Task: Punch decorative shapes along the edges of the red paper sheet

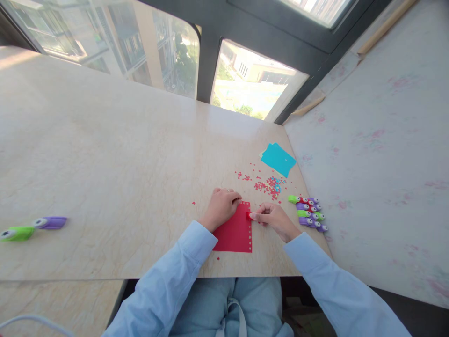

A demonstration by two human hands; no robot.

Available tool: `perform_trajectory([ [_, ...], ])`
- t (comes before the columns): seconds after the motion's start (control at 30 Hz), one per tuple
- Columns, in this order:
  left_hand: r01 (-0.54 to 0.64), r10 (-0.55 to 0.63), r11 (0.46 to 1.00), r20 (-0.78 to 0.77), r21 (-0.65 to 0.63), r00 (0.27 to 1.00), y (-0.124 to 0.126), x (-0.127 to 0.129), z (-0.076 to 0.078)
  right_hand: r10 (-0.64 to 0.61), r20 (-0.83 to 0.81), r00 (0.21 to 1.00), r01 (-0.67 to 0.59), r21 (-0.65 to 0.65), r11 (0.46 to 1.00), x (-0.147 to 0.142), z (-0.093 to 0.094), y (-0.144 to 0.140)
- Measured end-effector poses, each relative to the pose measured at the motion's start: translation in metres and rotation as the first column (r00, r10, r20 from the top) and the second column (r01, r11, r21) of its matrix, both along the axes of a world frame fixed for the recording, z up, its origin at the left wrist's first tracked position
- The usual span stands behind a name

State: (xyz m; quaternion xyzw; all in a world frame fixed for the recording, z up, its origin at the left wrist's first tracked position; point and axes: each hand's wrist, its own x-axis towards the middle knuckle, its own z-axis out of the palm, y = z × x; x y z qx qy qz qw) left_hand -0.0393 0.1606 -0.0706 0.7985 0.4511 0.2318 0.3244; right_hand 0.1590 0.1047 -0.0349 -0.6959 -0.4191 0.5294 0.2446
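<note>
A sheet of red paper (231, 234) lies on the tabletop in front of me, with a row of small punched holes along its right edge. My left hand (224, 205) rests over its upper left part, fingers curled and closed at the top edge. At the right edge, my right hand (275, 217) grips a small red craft punch (249, 216) between thumb and fingers. The punch sits at the paper's edge; most of its body is hidden by the fingers. Red and blue punched bits (268, 186) are scattered just beyond my hands.
Blue paper sheets (278, 160) lie at the back right. Several green, purple and red punches (307, 214) stand in rows near the right wall. A green punch (17, 233) and a purple one (51, 223) lie far left. Windows (252, 82) border the table's back.
</note>
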Motion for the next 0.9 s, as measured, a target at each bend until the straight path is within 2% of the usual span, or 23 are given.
perform_trajectory([
  [0.1,0.01,-0.01,1.0,0.001,0.019,1.0,0.0,-0.002,0.0,0.013,0.002,1.0,-0.013,0.078,0.997,0.001,-0.003,-0.006],
  [0.3,0.033,-0.036,0.997,0.042,0.065,0.998,0.0,-0.007,-0.002,-0.019,-0.085,0.996,0.041,0.266,0.963,-0.003,-0.015,-0.021],
  [0.37,0.03,-0.035,0.996,0.066,0.08,0.997,-0.001,-0.008,-0.003,0.006,-0.025,1.0,0.003,0.336,0.942,-0.006,-0.019,-0.024],
  [0.5,0.028,-0.038,0.994,0.094,0.107,0.995,-0.002,-0.01,-0.005,0.02,0.198,0.98,-0.106,0.434,0.895,-0.009,-0.025,-0.028],
  [0.6,0.028,-0.042,0.993,0.113,0.118,0.993,-0.004,-0.012,-0.006,-0.075,0.223,0.972,-0.048,0.499,0.865,-0.006,-0.03,-0.033],
  [0.67,0.023,-0.038,0.992,0.12,0.121,0.992,-0.005,-0.014,-0.007,-0.148,0.136,0.98,0.061,0.5,0.864,-0.002,-0.033,-0.036],
  [0.73,0.021,-0.036,0.992,0.122,0.123,0.992,-0.006,-0.014,-0.008,-0.222,-0.037,0.974,0.214,0.459,0.862,0.003,-0.032,-0.04],
  [0.83,0.023,-0.039,0.992,0.125,0.123,0.991,-0.006,-0.015,-0.008,-0.298,-0.346,0.89,0.421,0.368,0.829,0.011,-0.024,-0.046],
  [0.9,0.024,-0.039,0.992,0.129,0.121,0.991,-0.006,-0.014,-0.007,-0.3,-0.476,0.827,0.47,0.291,0.833,0.014,-0.019,-0.049],
])
